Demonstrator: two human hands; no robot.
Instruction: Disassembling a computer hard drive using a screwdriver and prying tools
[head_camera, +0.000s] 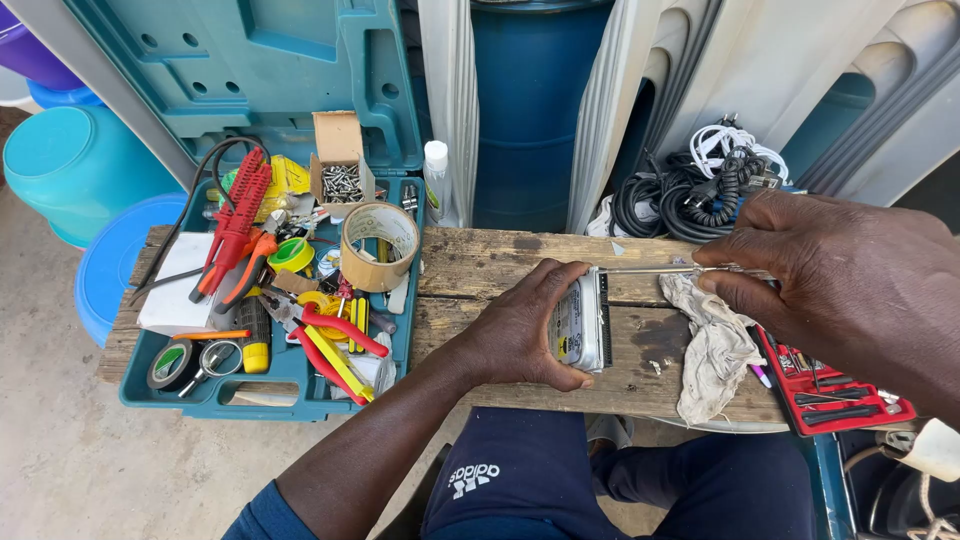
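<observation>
Two hands at one hard drive, stood on edge on a wooden plank.

The hard drive (582, 322), a stiff metal slab judged fairly heavy and smooth-sided, is clasped by the left hand (520, 325), fingers curled over its top and flat face; the edges look the safest hold, the circuit side being fragile. A screwdriver (650, 268) is pinched in the right hand (830, 270), its tip at the drive's upper corner. A dirty rag (712, 345) lies just beside, a red bit tray (835, 392) at the right. Farther left, a teal toolbox (270, 390) holds pliers and a tape roll (379, 246); beyond, coiled cables (690, 190) are heaped.
</observation>
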